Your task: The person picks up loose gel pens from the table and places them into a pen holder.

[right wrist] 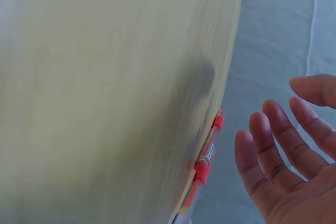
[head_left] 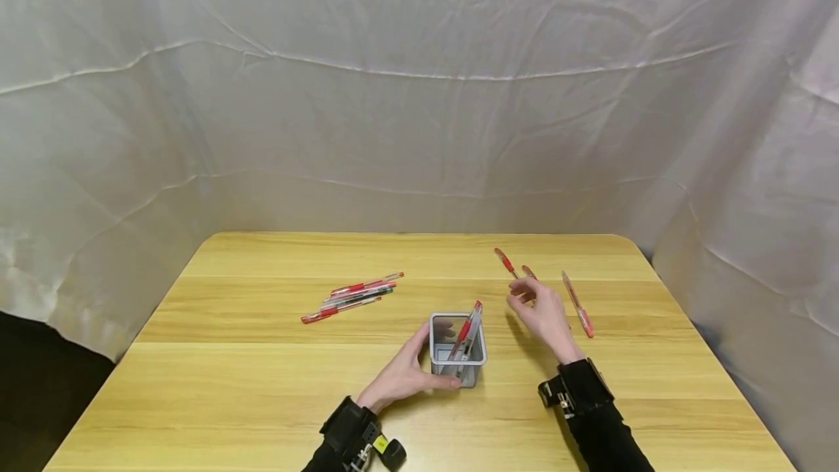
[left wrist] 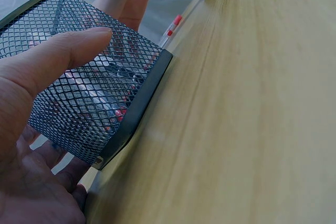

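A grey mesh pen holder (head_left: 458, 377) stands on the table, with red and clear pens (head_left: 467, 332) leaning inside it. My left hand (head_left: 406, 372) grips the holder from its left side, thumb across the near face and fingers round the far side. In the left wrist view, the thumb presses on the mesh (left wrist: 126, 56) of the holder. My right hand (head_left: 542, 315) is above the table to the right, fingers loosely bent and holding nothing. Just beyond its fingertips lie red pens (head_left: 506, 261), and another red pen (head_left: 577, 304) lies to its right.
Several red and dark pens (head_left: 357, 297) lie side by side at the left of the wooden table (head_left: 229, 384). Pale cloth (head_left: 419, 130) hangs behind the table and along its sides.
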### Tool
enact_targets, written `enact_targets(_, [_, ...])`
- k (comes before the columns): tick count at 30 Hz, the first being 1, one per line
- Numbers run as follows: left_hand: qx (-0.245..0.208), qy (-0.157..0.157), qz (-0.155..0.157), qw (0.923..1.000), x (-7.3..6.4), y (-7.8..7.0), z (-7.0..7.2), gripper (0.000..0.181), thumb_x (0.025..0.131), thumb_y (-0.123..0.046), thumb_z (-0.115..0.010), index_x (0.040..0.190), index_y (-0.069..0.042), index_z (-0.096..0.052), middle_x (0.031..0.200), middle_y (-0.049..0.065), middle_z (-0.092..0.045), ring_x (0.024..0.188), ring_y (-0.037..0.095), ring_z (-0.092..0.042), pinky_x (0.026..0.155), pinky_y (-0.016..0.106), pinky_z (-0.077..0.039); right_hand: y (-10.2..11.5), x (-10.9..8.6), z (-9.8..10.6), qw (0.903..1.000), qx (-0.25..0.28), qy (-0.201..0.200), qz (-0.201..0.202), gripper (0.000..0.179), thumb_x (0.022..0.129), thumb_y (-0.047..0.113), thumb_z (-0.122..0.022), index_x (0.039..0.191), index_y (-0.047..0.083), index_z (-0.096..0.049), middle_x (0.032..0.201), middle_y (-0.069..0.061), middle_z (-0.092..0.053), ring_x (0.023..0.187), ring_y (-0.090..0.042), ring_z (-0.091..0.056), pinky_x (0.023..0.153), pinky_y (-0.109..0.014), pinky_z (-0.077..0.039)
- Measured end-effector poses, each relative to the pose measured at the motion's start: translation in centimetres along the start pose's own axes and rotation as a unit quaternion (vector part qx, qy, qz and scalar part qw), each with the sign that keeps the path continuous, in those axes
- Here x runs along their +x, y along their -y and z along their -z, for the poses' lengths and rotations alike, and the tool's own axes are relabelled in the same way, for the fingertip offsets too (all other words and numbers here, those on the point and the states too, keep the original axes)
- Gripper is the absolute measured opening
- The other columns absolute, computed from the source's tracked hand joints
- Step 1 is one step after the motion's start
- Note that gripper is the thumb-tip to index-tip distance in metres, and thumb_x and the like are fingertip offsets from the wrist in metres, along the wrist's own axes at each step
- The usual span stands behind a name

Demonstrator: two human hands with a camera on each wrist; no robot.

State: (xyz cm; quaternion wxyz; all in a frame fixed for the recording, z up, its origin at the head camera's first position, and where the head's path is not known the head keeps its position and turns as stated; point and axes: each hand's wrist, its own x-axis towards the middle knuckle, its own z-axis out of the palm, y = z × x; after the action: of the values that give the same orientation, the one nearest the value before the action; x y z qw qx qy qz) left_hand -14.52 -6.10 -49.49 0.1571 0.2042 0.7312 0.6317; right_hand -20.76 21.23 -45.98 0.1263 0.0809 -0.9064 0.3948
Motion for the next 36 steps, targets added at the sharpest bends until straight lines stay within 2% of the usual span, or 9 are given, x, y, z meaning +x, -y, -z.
enact_targets(4, [0.001,0.0,-0.001,1.0,0.0,0.0,0.0,0.102,0.073,-0.017,-0.089,0.155,-0.032,-0.032,0.155,0.005,-0.046,0.149,0.031,-0.034,0.123,0.064,-0.02,-0.3,0.4,-0.1,1.0,-0.008,0.003,0.0,0.023,0.089,0.001,-0.067,0.111,-0.005,-0.069,0.101,-0.021,-0.074,0.087,-0.032,-0.07,0.083,-0.048,-0.057])
enact_targets(11, [0.003,0.0,-0.001,1.0,0.0,0.1,0.0,0.103,0.073,-0.017,-0.09,0.156,-0.034,-0.031,0.155,0.004,-0.046,0.148,0.031,-0.034,0.123,0.065,-0.02,-0.6,1.2,0.0,0.9997,-0.017,0.014,-0.015,0.024,0.09,0.002,-0.066,0.112,-0.005,-0.068,0.105,-0.023,-0.073,0.088,-0.033,-0.07,0.079,-0.04,-0.058])
enact_targets(19, [0.0,0.003,-0.001,1.0,0.0,0.1,0.0,0.102,0.073,-0.017,-0.089,0.156,-0.033,-0.032,0.154,0.003,-0.046,0.149,0.03,-0.034,0.124,0.064,-0.02,-0.6,2.0,0.4,0.9981,-0.048,0.034,-0.018,0.026,0.089,0.004,-0.063,0.113,-0.006,-0.067,0.104,-0.023,-0.072,0.087,-0.035,-0.069,0.08,-0.046,-0.058])
enact_targets(24, [0.001,0.003,-0.004,1.0,0.0,0.1,0.0,0.103,0.073,-0.016,-0.089,0.157,-0.029,-0.031,0.155,0.006,-0.045,0.149,0.033,-0.033,0.123,0.065,-0.019,-0.7,2.6,0.6,0.9962,-0.073,0.044,-0.021,0.027,0.09,0.006,-0.062,0.114,-0.005,-0.068,0.102,-0.021,-0.072,0.086,-0.031,-0.069,0.075,-0.039,-0.056])
enact_targets(30, [0.007,0.001,-0.005,1.0,0.0,0.2,0.0,0.103,0.074,-0.015,-0.088,0.158,-0.026,-0.03,0.156,0.007,-0.044,0.149,0.034,-0.033,0.124,0.064,-0.02,-0.5,3.5,0.8,0.9927,-0.093,0.067,-0.038,0.03,0.091,0.009,-0.062,0.118,-0.004,-0.067,0.106,-0.021,-0.071,0.081,-0.026,-0.064,0.066,-0.029,-0.047])
enact_targets(36, [-0.001,0.005,-0.011,0.9999,0.1,0.1,0.0,0.099,0.073,-0.014,-0.089,0.155,-0.028,-0.034,0.152,0.004,-0.048,0.146,0.03,-0.037,0.124,0.062,-0.021,-0.2,4.5,1.4,0.9873,-0.128,0.087,-0.036,0.031,0.09,0.011,-0.063,0.117,-0.004,-0.067,0.107,-0.022,-0.072,0.091,-0.035,-0.067,0.074,-0.042,-0.052])
